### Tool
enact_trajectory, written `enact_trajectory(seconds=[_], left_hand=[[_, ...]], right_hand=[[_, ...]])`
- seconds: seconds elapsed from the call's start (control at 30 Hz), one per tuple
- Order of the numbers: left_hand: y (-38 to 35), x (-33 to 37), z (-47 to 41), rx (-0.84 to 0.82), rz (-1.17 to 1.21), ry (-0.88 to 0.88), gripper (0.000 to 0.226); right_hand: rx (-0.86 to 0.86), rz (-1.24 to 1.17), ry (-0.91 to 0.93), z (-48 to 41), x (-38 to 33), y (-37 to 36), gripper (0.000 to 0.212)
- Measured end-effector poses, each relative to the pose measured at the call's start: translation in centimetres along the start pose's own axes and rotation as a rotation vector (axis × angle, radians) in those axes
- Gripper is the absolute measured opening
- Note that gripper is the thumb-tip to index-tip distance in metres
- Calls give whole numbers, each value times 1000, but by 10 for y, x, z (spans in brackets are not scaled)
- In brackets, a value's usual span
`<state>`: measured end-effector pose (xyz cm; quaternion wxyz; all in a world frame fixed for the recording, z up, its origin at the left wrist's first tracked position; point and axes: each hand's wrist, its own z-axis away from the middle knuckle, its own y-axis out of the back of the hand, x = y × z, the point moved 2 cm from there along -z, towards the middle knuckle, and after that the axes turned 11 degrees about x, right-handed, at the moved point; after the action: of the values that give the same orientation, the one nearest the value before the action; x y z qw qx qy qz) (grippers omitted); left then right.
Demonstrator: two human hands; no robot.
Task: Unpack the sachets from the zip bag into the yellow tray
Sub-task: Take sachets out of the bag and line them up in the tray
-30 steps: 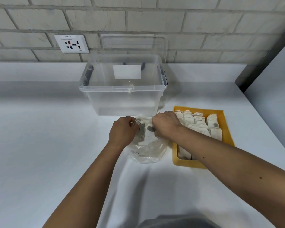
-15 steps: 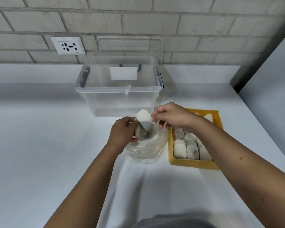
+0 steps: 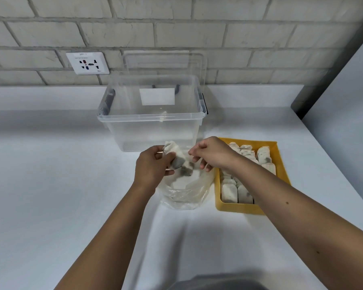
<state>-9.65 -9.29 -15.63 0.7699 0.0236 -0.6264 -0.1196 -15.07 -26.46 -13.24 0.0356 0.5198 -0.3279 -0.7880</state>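
Observation:
The clear zip bag [image 3: 184, 195] lies on the white counter with its mouth held open between my hands. My left hand [image 3: 151, 166] grips a white sachet [image 3: 172, 150] with dark contents at the bag's left rim; the sachet sticks up above my fingers. A second sachet [image 3: 186, 171] shows just inside the mouth. My right hand [image 3: 211, 154] hovers at the bag's right rim with curled fingers that seem to pinch the plastic. The yellow tray [image 3: 237, 208] sits right of the bag, holding several sachets [image 3: 228, 192], partly hidden by my right forearm.
A clear plastic storage box [image 3: 151, 130] stands just behind the bag, its lid [image 3: 164, 63] leaning on the brick wall. A wall socket [image 3: 87, 63] is at the back left. A grey panel [image 3: 344, 114] borders the counter on the right.
My right hand had lifted a sachet from the bag; now it has let go and my left hand grips that sachet. The view shifted slightly.

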Motion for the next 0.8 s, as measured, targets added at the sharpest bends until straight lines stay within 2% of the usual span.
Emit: enact_trajectory(seconds=[0.07,0.13,0.27,0.43,0.53,0.67,0.73,0.8], left_hand=[[7,1,-4,46,-68,-66,23],[12,0,-6,55,-117,-104,17],[15,-3,-4,19,-177,-127,9],[16,-2,-7,-27,-207,-122,12],[15,-2,-11,-63,-206,-110,10],[13,-1,-13,-102,-208,-110,10],[13,-1,-12,-109,-209,-114,11],[13,-1,-11,-100,-210,-121,11]], right_hand=[[62,268,129,-2,2,-3,19],[53,499,209,-5,6,-15,20],[82,770,279,-14,12,-38,11],[100,785,225,-27,17,-48,11],[89,773,184,-32,22,-49,34],[45,720,116,-30,20,-43,45],[12,705,74,-29,19,-42,46],[-14,683,31,-31,17,-43,37]])
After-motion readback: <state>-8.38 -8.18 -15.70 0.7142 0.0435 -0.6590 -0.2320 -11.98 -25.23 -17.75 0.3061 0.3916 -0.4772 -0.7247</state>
